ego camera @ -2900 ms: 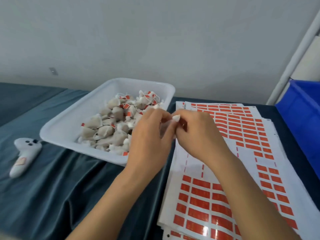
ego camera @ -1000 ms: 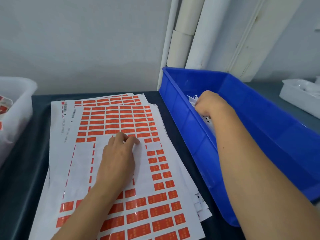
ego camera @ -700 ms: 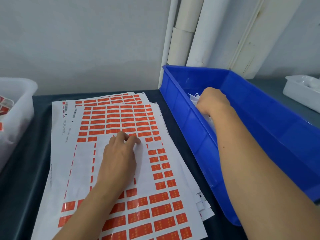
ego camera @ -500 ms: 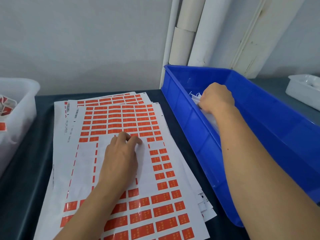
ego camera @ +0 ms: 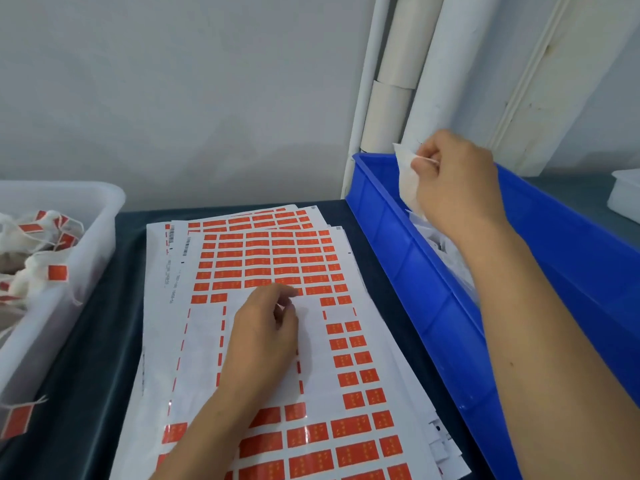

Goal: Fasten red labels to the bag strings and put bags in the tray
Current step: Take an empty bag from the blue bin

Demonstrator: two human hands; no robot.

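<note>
My right hand (ego camera: pixel 457 181) grips a white bag (ego camera: pixel 407 178) and holds it up above the left wall of the blue bin (ego camera: pixel 415 278); more white bags lie inside the bin beneath my wrist. Over the stack of red label sheets (ego camera: pixel 277 258) in the middle of the table is my left hand (ego camera: pixel 263 337), fingers curled, fingertips at the edge of a row of red labels. Whether a label sits between the fingertips does not show. At the left stands the white tray (ego camera: pixel 86 216), holding several bags with red labels on their strings (ego camera: pixel 57 271).
A dark blue cloth (ego camera: pixel 90 368) covers the table. White pipes and rolled tubes (ego camera: pixel 391 98) stand against the wall behind the blue bin. Part of another white tray (ego camera: pixel 627 195) shows at the far right edge.
My right hand has risen out of the blue bin with a white bag in its grip. My left hand stays on the label sheets, fingers now more curled.
</note>
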